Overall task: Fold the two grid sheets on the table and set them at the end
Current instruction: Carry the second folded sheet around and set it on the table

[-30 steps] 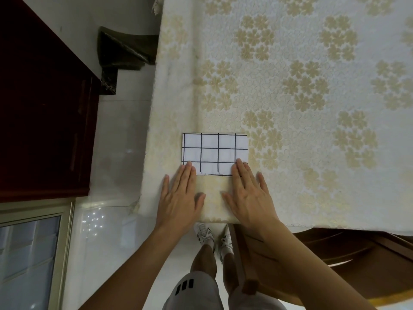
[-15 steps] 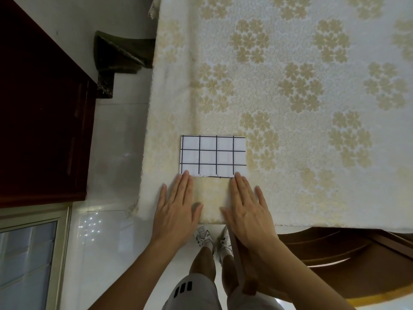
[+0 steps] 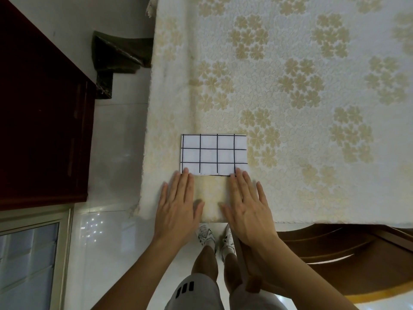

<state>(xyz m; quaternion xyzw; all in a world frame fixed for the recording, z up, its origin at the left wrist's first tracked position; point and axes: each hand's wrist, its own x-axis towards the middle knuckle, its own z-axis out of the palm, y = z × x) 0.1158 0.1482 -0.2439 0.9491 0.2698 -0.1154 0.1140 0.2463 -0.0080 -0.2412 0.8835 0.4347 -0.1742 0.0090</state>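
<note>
floral tablecloth [image 3: 290, 86] carries one folded grid sheet [image 3: 213, 154]. left hand [image 3: 176, 206] and right hand [image 3: 248, 206] flat, fingertips back on its near edge after sliding off; second sheet unseen.

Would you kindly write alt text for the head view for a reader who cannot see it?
Two flat hands, left hand and right hand, rest on a floral tablecloth, fingertips touching the near edge of a folded grid sheet. A wooden chair stands below the table's edge.
</note>
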